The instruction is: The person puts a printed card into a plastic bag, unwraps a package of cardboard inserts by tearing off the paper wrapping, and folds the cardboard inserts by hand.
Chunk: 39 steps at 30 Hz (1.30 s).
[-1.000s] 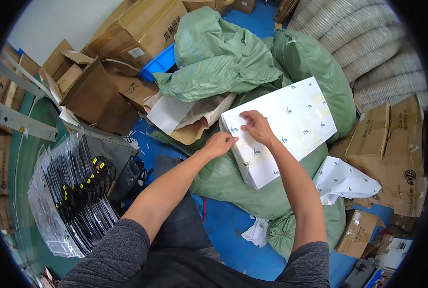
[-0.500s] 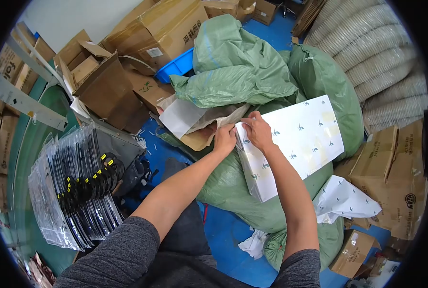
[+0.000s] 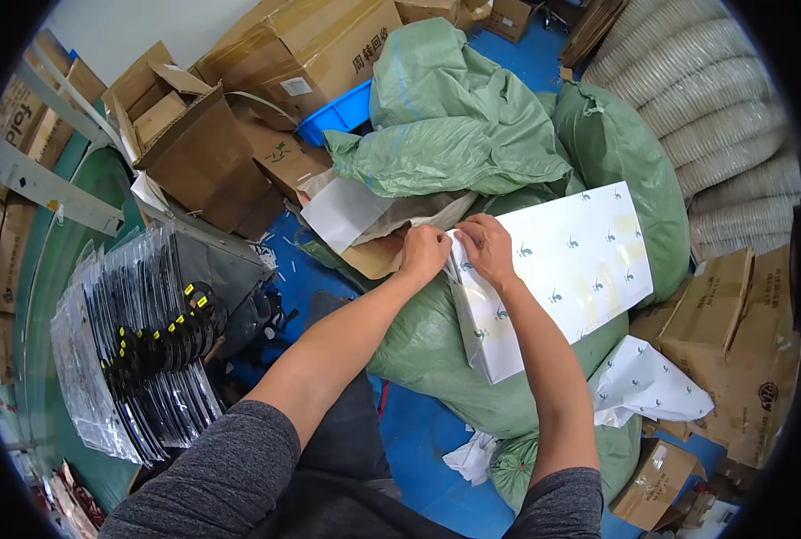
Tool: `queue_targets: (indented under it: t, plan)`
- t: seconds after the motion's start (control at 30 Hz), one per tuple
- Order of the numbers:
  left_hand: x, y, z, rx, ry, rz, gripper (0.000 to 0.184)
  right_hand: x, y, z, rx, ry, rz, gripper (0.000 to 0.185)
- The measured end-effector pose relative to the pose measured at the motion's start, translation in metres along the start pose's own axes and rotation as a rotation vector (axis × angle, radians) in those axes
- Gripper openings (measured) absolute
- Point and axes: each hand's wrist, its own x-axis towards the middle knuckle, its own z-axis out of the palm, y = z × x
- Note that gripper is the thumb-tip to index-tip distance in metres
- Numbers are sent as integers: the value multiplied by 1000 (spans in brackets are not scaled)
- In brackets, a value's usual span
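A box-shaped package (image 3: 571,260) in white printed paper lies tilted on stuffed green sacks (image 3: 418,350). At its upper left corner, my left hand (image 3: 426,253) is closed, its fingers pressed at the package's edge. Right beside it, my right hand (image 3: 486,249) is closed too, thumb and fingers pinched on the same corner. The fingertips of both hands nearly meet, and what lies between them is too small to make out. Crumpled brown paper (image 3: 374,255) sits just left of my left hand.
Plastic-wrapped black items with yellow tags (image 3: 154,341) stand at left. Cardboard boxes (image 3: 311,54) are at the back, with a blue bin (image 3: 336,115). More cartons (image 3: 710,314), a printed paper sheet (image 3: 647,382) and ribbed hose (image 3: 688,81) are at right.
My hands have come together at the package's upper left corner, and my right hand has gone from loosely curled to pinching there. The view has shifted, so the scene sits lower and further right.
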Motion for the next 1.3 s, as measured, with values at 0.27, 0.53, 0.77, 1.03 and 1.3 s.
queue_targets:
  t: [0.27,0.53,0.77,1.03,1.3]
  plan:
    - [5,-9,5,4,10,-47,18,2,-2,9,-17,88,-34,12]
    - [15,-31,11,-54,9,-290,21,4,-2,11,-10,105,-53,10]
    - [10,-46,12,-301,22,-409,21,6,-3,10,-36,96,-54,9]
    - [-2,-34,23,-620,236,-944,23,4,-4,11,-11,104,-43,9]
    - [-47,-57,17,-478,189,-1036,25,6,-8,15,-23,96,-41,11]
